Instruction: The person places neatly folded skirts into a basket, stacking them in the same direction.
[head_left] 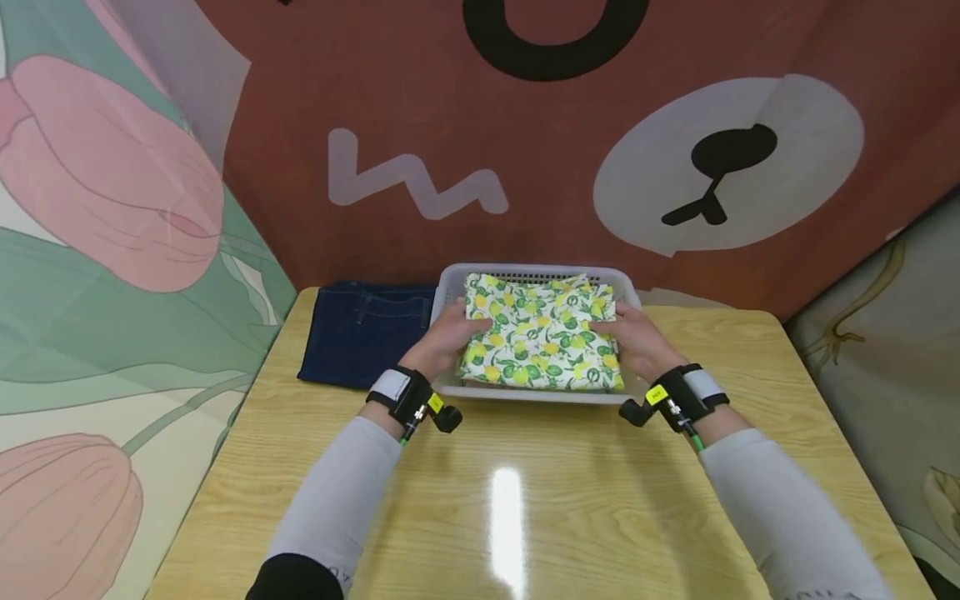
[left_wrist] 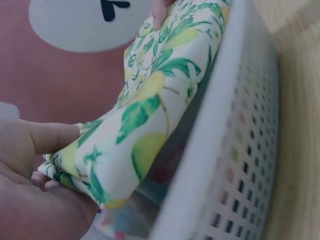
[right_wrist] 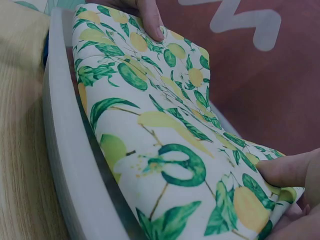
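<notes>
A folded white cloth with a lemon-and-leaf print (head_left: 536,337) lies across the opening of a light grey plastic basket (head_left: 540,397). My left hand (head_left: 447,335) grips its left side, thumb on top and fingers beneath. On the opposite side my right hand (head_left: 641,340) pinches the cloth the same way. In the left wrist view, the folded cloth (left_wrist: 145,115) slants beside the perforated basket wall (left_wrist: 245,135), and other coloured fabric shows below it. The right wrist view has the cloth's folded front edge (right_wrist: 125,165) just inside the rim.
Folded dark blue jeans (head_left: 367,333) lie on the wooden table (head_left: 570,483) to the left of the basket. Behind the table hangs a brown cloth backdrop (head_left: 420,83) with a cartoon face. A floral curtain (head_left: 112,208) borders the left side.
</notes>
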